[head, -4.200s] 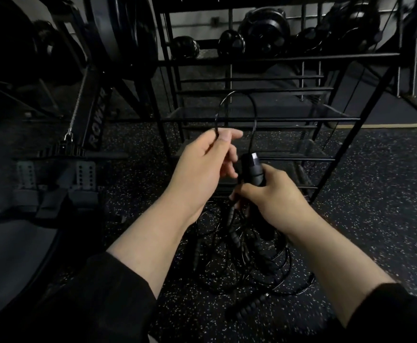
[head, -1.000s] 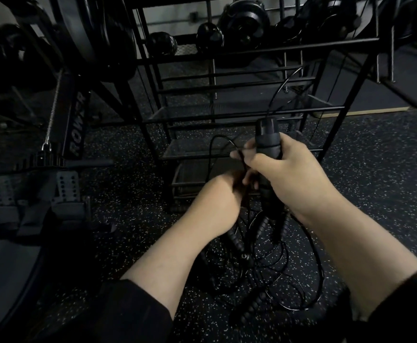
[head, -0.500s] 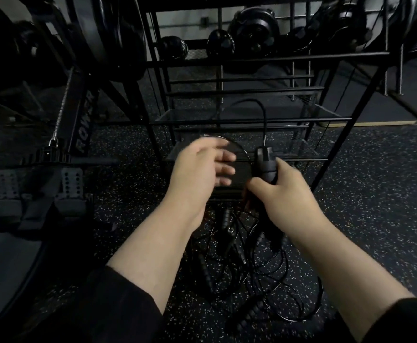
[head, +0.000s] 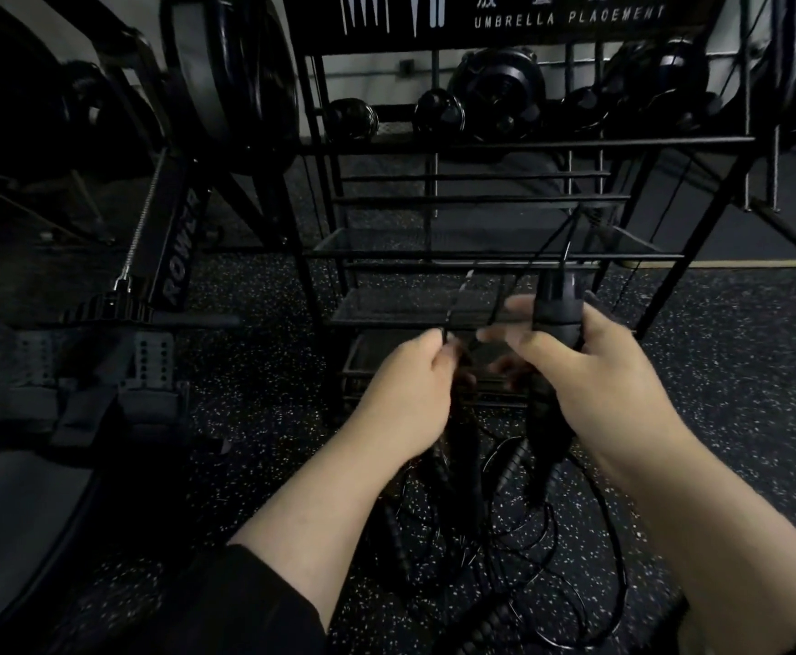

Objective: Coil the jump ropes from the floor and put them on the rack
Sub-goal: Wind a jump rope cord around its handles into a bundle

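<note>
My right hand (head: 594, 371) grips the black handles of a jump rope (head: 554, 309), held upright in front of the black wire rack (head: 481, 255). Thin black cord rises from the handle top and loops over to my left hand (head: 410, 399), which pinches the cord (head: 457, 300) between thumb and fingers. Both hands are blurred by motion. Below them a tangle of black jump ropes (head: 504, 536) with ribbed handles lies on the speckled rubber floor.
A rowing machine (head: 169, 257) with foot plates stands at the left. Kettlebells and dark weights (head: 495, 96) sit behind the rack's top rail. A sign reading "UMBRELLA PLACEMENT" (head: 566, 16) tops the rack. Speckled floor (head: 741, 371) spreads to the right.
My left hand has dropped and closed on the cord, where half a second ago its fingers were spread. My right hand still holds the handles, shifted slightly right.
</note>
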{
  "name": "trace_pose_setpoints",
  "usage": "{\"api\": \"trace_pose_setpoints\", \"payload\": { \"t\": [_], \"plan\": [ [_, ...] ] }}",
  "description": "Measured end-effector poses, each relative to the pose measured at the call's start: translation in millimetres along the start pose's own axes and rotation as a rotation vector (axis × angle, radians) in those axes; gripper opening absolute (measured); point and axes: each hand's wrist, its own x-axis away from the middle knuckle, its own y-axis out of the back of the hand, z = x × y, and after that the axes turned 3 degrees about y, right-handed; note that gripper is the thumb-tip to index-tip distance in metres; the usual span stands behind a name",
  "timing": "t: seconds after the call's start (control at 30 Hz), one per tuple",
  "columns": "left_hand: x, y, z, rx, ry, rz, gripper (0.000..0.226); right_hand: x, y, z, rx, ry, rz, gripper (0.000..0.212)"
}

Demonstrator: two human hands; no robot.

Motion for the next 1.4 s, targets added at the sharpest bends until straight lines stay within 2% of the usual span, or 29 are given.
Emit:
{"api": "trace_pose_setpoints", "payload": {
  "t": [0.13, 0.27, 0.37, 0.5, 0.57, 0.63, 0.73, 0.83, 1.0, 1.07, 1.23, 1.4],
  "plan": [
    [-0.8, 9.0, -5.3, 0.335, 0.057, -0.054, 0.034, -4.4, 5.6, -17.9, 0.306, -0.033, 0.066, 0.012],
    [0.9, 22.8, -13.1, 0.623, 0.092, -0.040, 0.034, -5.8, 0.5, -29.0, 0.501, -0.047, 0.320, 0.009],
    [1.1, 30.3, -14.4, 0.805, 0.113, -0.029, 0.036, -4.3, -5.1, -31.9, 0.456, -0.073, 0.374, 0.010],
    [-2.6, 35.6, -10.4, 0.930, 0.120, -0.058, 0.036, -5.3, -10.7, -35.3, 0.315, -0.089, 0.319, 0.014],
    [-4.2, 37.6, -9.1, 0.908, 0.121, -0.067, 0.036, -4.5, -12.9, -35.5, 0.217, -0.122, 0.272, 0.013],
    [-5.9, 36.9, -4.4, 0.782, 0.137, -0.049, 0.032, -3.3, -14.9, -34.0, 0.062, -0.167, 0.228, 0.014],
    [-1.2, 28.1, 1.7, 0.623, 0.223, 0.116, 0.032, -2.3, -15.3, -29.0, -0.086, -0.213, 0.223, 0.012],
    [4.5, 15.9, 2.0, 0.592, 0.260, 0.269, 0.037, -1.8, -14.8, -28.5, -0.138, -0.246, 0.250, 0.009],
    [1.5, 7.4, 7.7, 0.550, 0.185, 0.121, 0.028, -0.1, -16.3, -31.4, -0.150, -0.262, 0.301, 0.026],
    [0.8, 5.6, 8.7, 0.550, 0.180, 0.116, 0.028, 0.4, -16.1, -31.3, -0.170, -0.267, 0.302, 0.033],
    [7.3, 2.5, 0.2, 0.643, 0.166, 0.195, 0.034, -0.3, -11.3, -28.1, -0.210, -0.285, 0.319, 0.027],
    [6.2, -4.4, -0.7, 0.698, 0.151, 0.129, 0.052, 1.8, -13.0, -21.8, -0.255, -0.320, 0.320, 0.028]
  ]
}}
